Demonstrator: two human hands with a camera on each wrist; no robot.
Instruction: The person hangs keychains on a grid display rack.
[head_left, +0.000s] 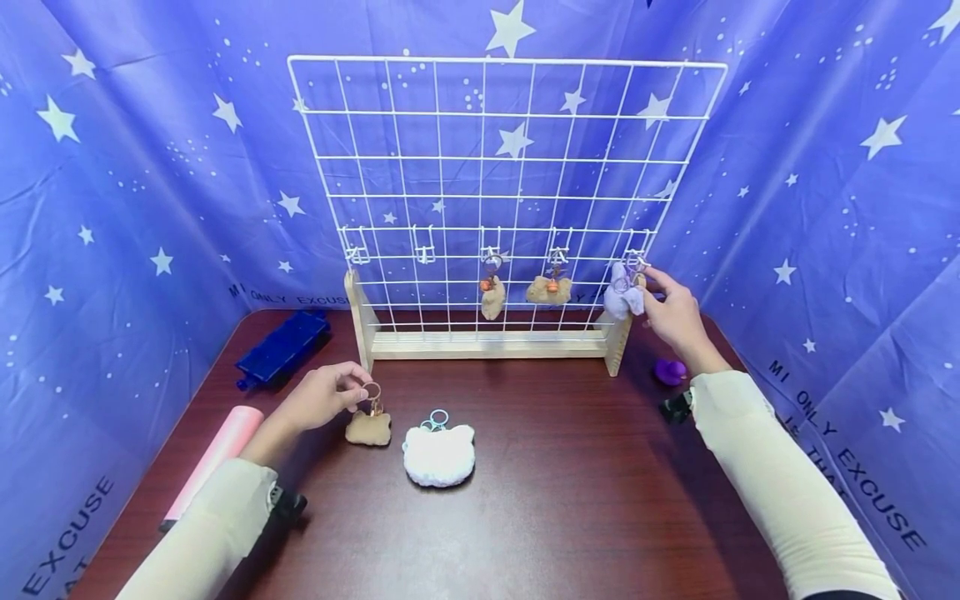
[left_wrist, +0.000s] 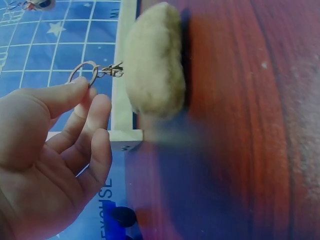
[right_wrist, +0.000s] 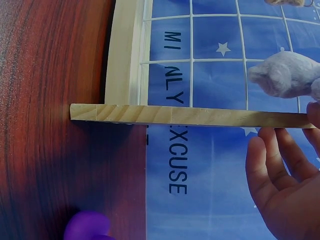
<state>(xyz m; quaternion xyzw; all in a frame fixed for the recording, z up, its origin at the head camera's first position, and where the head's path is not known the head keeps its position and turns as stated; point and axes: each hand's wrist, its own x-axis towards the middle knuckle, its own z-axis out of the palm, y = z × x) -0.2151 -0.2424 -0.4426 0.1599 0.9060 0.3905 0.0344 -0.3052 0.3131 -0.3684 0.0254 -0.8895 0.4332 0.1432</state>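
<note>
In the head view my left hand (head_left: 322, 396) pinches the metal ring of a tan plush keychain (head_left: 369, 428) between thumb and index finger. The plush hangs low over the table, its ring and clasp plain in the left wrist view, where the other fingers of my left hand (left_wrist: 55, 145) are loosely bent. On the rack's rightmost hook hangs a lavender plush keychain (head_left: 621, 293). My right hand (head_left: 675, 317) pinches it near its ring, close to the hook; the fingertips run out of the right wrist view. A white plush keychain (head_left: 439, 457) lies on the table.
A white wire grid rack (head_left: 457, 158) stands on wooden feet. Two tan plush keychains (head_left: 492, 298) with orange bells hang from its hooks; the two left hooks (head_left: 425, 253) are bare. Around it lie a blue toy-like object (head_left: 283, 348), a pink cylinder (head_left: 217, 462) and a purple object (head_left: 670, 372).
</note>
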